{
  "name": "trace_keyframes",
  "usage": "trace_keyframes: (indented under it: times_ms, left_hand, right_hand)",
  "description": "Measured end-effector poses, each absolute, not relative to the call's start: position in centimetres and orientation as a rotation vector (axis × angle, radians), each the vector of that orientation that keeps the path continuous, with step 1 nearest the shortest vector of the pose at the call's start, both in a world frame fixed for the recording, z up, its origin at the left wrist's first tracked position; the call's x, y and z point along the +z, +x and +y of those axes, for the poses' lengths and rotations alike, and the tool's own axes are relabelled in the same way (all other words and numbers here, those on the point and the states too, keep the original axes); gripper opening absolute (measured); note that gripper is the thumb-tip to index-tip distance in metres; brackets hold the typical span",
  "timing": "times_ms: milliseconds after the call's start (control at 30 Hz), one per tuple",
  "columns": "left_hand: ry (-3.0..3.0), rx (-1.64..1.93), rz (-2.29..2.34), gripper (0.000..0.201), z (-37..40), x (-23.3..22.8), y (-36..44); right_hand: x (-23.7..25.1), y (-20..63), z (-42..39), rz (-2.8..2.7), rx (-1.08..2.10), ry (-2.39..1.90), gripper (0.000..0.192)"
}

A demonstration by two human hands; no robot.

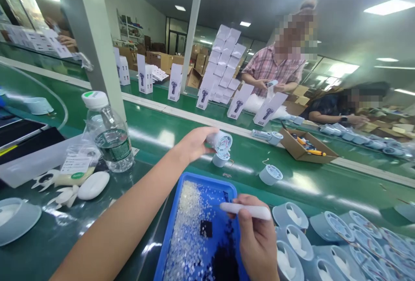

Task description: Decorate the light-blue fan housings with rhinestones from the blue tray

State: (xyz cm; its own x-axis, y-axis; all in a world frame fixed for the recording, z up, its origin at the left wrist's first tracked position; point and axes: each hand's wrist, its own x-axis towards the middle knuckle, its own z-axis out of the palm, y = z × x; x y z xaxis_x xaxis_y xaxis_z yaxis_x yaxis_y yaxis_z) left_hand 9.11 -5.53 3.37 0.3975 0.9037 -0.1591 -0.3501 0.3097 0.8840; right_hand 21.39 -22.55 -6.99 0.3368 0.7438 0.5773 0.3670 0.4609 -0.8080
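My left hand (194, 142) clamped on a pale grey round fan housing (222, 142) over the green table's middle, my right hand (256, 237) pinching a white pen-like stick (246, 211) above the blue plastic tray (168, 237) at the near edge, bottle label unreadable.

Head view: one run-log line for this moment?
left hand: holds fan housing over belt | right hand: holds white pen tool over blue tray

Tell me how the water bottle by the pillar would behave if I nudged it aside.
The water bottle stands upright and looks about half full, so it would probably slide rather than tip under a low push. Its thin clear plastic likely dents when squeezed. Laid on its side, the round body would probably roll on the green table.
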Motion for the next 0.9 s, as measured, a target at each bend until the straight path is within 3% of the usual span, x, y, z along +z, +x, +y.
trace_keyframes:
  times_ms: [233, 900]
  left_hand:
    - [1.258, 0.664, 0.788, 0.024, -6.9, 2.3, 10.1]
    - [1.347, 0.622, 0.836, 0.035, -8.3, 3.2, 10.6]
  right_hand:
    - [-6.4, 22.1, -22.0, -0.881, 0.318, -1.203, 0.024]
    - [-5.6, 21.8, -21.8, -0.805, 0.468, -1.272, 0.032]
